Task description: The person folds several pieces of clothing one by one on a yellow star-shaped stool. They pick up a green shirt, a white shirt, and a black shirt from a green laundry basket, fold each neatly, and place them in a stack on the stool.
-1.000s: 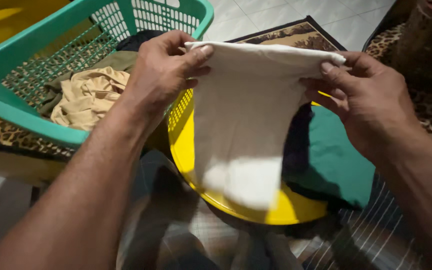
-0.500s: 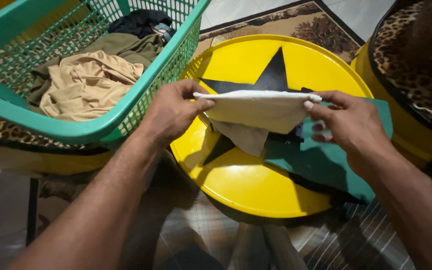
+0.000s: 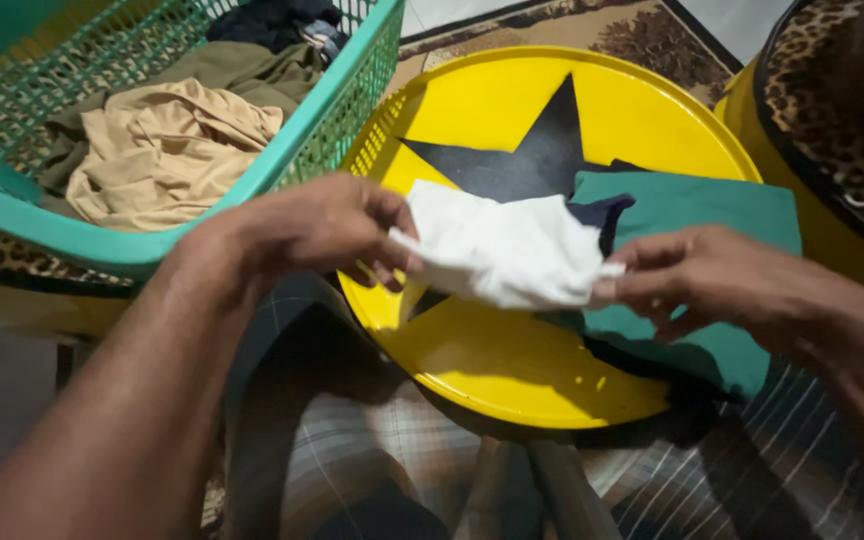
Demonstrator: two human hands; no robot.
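A white cloth [image 3: 502,250] is bunched between my two hands, just above a round yellow tray [image 3: 512,370] that bears a black star. My left hand [image 3: 317,225] pinches the cloth's left end. At its right end my right hand [image 3: 712,275] grips it. A folded green garment [image 3: 697,210] lies on the tray's right side with a dark cloth [image 3: 602,212] tucked at its edge, directly behind the white cloth.
A green plastic laundry basket [image 3: 152,245] at the upper left holds a tan garment [image 3: 162,150], an olive one and dark clothes. A leopard-print cushion on a yellow stand [image 3: 837,95] fills the upper right. My plaid-clad lap lies below; a patterned rug lies beyond the tray.
The white cloth, held up and hanging open a second ago, has come down and been gathered into a small bundle over the tray. Both hands moved lower and closer together.
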